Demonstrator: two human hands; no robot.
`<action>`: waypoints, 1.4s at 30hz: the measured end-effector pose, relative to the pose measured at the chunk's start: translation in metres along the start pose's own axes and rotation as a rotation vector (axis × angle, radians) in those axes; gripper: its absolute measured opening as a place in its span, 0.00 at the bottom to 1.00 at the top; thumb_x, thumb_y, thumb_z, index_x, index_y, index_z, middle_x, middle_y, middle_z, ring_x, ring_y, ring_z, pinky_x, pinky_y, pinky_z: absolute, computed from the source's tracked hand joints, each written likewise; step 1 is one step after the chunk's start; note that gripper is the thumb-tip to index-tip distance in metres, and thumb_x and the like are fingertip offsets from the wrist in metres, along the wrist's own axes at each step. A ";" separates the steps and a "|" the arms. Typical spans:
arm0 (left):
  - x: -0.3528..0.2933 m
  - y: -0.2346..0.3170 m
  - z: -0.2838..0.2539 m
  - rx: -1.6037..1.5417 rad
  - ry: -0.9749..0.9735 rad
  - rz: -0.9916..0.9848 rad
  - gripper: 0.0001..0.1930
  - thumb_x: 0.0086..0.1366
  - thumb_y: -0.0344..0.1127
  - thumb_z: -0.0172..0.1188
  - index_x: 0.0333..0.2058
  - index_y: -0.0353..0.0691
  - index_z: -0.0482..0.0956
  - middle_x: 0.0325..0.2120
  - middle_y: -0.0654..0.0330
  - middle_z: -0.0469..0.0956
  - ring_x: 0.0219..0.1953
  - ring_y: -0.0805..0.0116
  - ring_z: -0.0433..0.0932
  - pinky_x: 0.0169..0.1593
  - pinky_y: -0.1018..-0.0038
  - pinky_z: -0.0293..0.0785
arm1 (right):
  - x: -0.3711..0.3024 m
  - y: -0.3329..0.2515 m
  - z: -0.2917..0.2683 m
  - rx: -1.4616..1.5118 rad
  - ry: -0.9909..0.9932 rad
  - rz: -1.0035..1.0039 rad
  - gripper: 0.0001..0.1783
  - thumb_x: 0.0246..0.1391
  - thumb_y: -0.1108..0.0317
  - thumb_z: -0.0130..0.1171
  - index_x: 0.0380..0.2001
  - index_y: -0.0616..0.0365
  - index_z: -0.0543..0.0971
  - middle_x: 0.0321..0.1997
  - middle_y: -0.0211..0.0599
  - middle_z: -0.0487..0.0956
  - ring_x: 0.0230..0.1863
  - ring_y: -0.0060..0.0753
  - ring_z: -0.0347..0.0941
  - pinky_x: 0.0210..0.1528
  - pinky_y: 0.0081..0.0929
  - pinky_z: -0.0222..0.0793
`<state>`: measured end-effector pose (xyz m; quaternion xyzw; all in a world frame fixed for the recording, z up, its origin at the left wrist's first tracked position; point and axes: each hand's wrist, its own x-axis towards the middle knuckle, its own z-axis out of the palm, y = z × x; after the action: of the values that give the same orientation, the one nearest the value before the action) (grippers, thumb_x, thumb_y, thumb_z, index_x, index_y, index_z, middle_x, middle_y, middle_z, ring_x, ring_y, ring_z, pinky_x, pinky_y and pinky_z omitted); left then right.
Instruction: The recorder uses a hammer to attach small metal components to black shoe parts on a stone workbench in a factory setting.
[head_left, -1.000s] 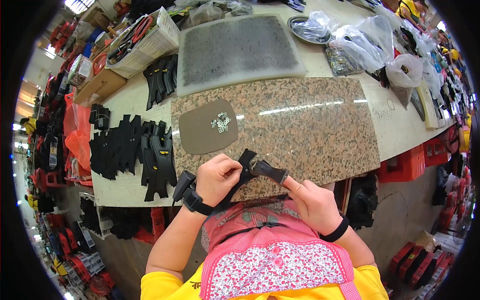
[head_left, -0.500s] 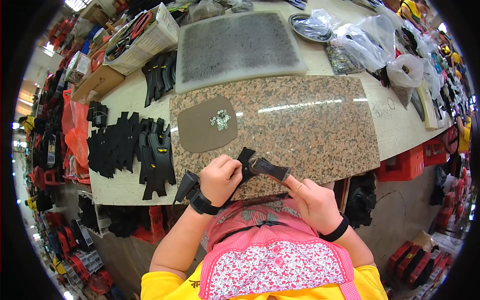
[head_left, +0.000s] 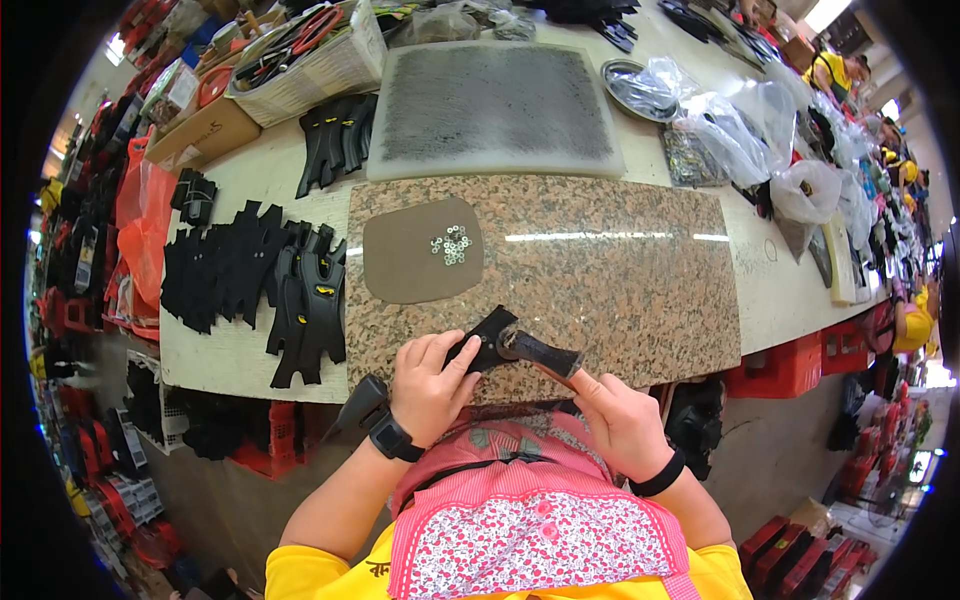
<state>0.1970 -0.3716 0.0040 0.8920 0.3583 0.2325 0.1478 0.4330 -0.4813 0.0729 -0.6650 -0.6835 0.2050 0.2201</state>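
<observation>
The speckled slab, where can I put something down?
The slab is bare on its right half, between the brown mat, stained board and dark tool. The white table to its right, in front of the plastic bags, looks free. Left of the slab is crowded with black pieces.

Strap piece (head_left: 493, 328) at the slab's (head_left: 640, 300) front edge, rings (head_left: 455, 246) on the mat (head_left: 400, 260) behind-left, board (head_left: 495, 110) behind the slab, cut pieces (head_left: 235, 265) left, dish (head_left: 625, 85) back right!

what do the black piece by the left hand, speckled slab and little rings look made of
Black piece: perhaps leather or rubber, its surface dull and dark; unsure.
Speckled slab: likely polished stone such as granite, given its mottled grain and glossy glare streak.
Little rings: probably bare metal, silvery and shiny.
</observation>
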 end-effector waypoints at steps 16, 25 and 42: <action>0.005 -0.015 0.003 -0.068 0.033 0.019 0.16 0.49 0.34 0.68 0.36 0.40 0.75 0.44 0.55 0.77 0.46 0.56 0.74 0.51 0.60 0.68 | 0.034 -0.014 -0.002 -0.080 0.010 -0.093 0.34 0.48 0.75 0.59 0.62 0.44 0.71 0.23 0.39 0.69 0.20 0.44 0.70 0.23 0.37 0.67; 0.000 -0.006 -0.001 -0.053 -0.009 0.001 0.16 0.48 0.36 0.67 0.36 0.39 0.75 0.41 0.55 0.78 0.43 0.54 0.75 0.49 0.61 0.70 | 0.018 0.001 0.022 0.120 0.038 0.030 0.24 0.55 0.78 0.54 0.57 0.57 0.74 0.34 0.47 0.77 0.32 0.44 0.76 0.35 0.33 0.71; -0.003 -0.230 -0.117 0.530 0.090 -0.794 0.46 0.49 0.51 0.69 0.65 0.47 0.60 0.64 0.47 0.60 0.66 0.44 0.56 0.64 0.51 0.57 | 0.016 0.053 0.044 0.736 0.406 0.331 0.31 0.63 0.77 0.45 0.69 0.48 0.62 0.21 0.19 0.65 0.19 0.10 0.54 0.20 0.13 0.52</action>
<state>0.0035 -0.2015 0.0035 0.6822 0.7243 0.0970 -0.0230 0.4511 -0.4632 0.0072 -0.6694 -0.3926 0.3324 0.5360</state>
